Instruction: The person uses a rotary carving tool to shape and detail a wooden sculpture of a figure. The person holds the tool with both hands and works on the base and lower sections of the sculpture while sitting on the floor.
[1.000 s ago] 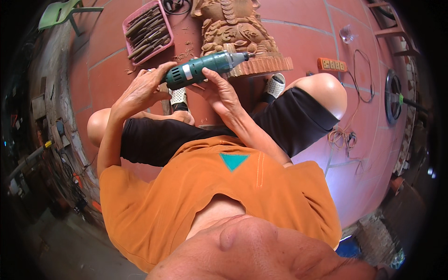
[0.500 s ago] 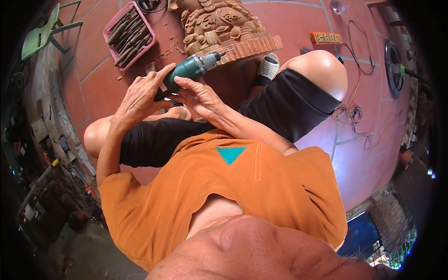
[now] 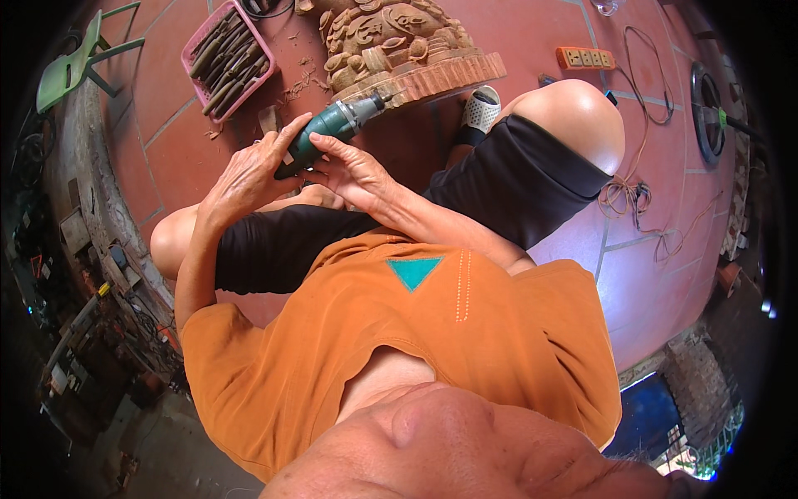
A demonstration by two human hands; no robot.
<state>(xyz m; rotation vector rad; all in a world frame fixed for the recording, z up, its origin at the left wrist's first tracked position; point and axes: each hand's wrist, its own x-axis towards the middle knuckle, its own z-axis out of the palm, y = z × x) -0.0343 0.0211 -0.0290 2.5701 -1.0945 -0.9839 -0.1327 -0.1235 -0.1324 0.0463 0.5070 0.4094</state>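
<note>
A green rotary power tool (image 3: 332, 129) is held in both hands above my lap. My left hand (image 3: 249, 170) wraps around its rear end, and my right hand (image 3: 349, 170) grips the body from below and the right. The tool's metal tip (image 3: 378, 101) points up and to the right, close to the base of a carved wooden sculpture (image 3: 399, 46) that stands on the red tiled floor. I cannot tell if the tip touches the wood.
A pink tray (image 3: 229, 58) with several chisels lies on the floor at the upper left, wood chips beside it. An orange power strip (image 3: 586, 58) and loose cables (image 3: 632, 191) lie to the right. A green chair (image 3: 75, 62) stands far left.
The view has shifted, so hands, tool and sculpture sit lower in the picture. The tool now tilts more steeply and its tip points at the sculpture's base. Both hands keep their hold.
</note>
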